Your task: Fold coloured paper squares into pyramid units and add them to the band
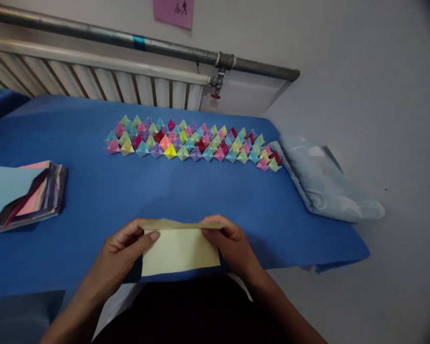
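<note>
A pale yellow sheet of paper (181, 251) is held near the front edge of the blue-covered table, its far edge bent over toward me. My left hand (127, 243) pinches the sheet's far left corner, with the thumb on top and the fingers behind. At the far right corner my right hand (227, 239) grips the same sheet, fingers curled over the bent edge. Beyond both hands stand rows of small folded paper boats (182, 152) in pink, blue, green, yellow, purple and red.
At the left lies a stack of coloured paper (55, 191) with a light blue sheet on top. A folded grey-blue patterned cloth (322, 186) rests at the table's right side, against the wall. Behind the blue tablecloth (93, 191) runs a radiator (103, 83) under a metal pipe (179, 51).
</note>
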The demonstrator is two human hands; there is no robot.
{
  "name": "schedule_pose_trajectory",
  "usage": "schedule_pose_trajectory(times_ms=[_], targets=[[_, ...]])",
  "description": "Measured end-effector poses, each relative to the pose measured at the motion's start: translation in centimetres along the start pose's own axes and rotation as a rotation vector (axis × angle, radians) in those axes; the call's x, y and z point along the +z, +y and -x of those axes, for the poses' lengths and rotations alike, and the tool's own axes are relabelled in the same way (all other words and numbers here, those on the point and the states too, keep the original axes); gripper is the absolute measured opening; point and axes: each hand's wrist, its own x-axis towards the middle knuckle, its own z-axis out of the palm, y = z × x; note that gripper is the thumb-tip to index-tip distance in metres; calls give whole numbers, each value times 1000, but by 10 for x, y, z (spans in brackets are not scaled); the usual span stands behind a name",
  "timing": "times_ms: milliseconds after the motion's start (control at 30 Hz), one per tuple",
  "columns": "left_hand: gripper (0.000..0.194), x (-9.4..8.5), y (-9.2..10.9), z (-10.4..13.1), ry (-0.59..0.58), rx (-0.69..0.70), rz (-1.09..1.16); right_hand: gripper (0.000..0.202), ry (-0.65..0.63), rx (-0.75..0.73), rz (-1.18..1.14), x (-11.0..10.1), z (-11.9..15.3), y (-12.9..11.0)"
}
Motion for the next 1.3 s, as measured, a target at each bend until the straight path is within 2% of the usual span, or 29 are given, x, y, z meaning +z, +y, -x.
schedule_pose_trajectory(times_ms=[67, 133, 267, 367, 467, 533, 600, 667, 733, 800, 900, 967, 1000, 1067, 1133, 1300], targets=[[21, -2, 3, 2, -8, -38, 21, 12, 2, -25, 7, -1, 1, 1], [23, 1, 9, 6, 11, -114, 75, 14, -29, 23, -63, -2, 3, 2], [18, 8, 25, 10, 136, -173, 123, 15, -87, 142, -212, -2, 5, 3], [26, 5, 29, 5, 69, -163, 152, 18, -123, 128, -327, -5, 3, 3], [43, -1, 23, 0, -18, -141, 175, 20, -153, 99, -402, -7, 0, 5], [39, -3, 15, -1, 1, -105, 89, 23, -124, 94, -357, -6, -1, 8], [32, -3, 7, 0, 21, -39, -40, 17, -72, 97, -282, -3, -1, 11], [38, -2, 3, 0, -6, 54, -151, 24, -37, 82, -224, -1, 0, 12], [38, -1, 3, -1, -52, 191, -270, 29, 1, -17, -146, -1, 1, 10], [27, 0, 9, -5, -59, 389, -422, 19, 76, -244, 29, -3, 4, 4], [8, 3, 18, -14, -26, 761, -627, 14, 142, -728, 397, -10, 8, -7], [11, 5, 20, -22, 36, 929, -776, 18, 137, -988, 631, -13, 10, -10], [13, 7, 19, -25, 90, 957, -880, 18, 131, -1064, 727, -14, 10, -8], [18, 10, 11, -29, 211, 950, -1071, 17, 120, -1100, 872, -14, 11, 0], [22, 15, 0, -26, 232, 951, -1148, 15, 78, -1046, 956, -14, 11, 12], [27, 34, -21, -3, -146, 1012, -1066, 16, -68, -926, 1015, -12, 15, 29]])
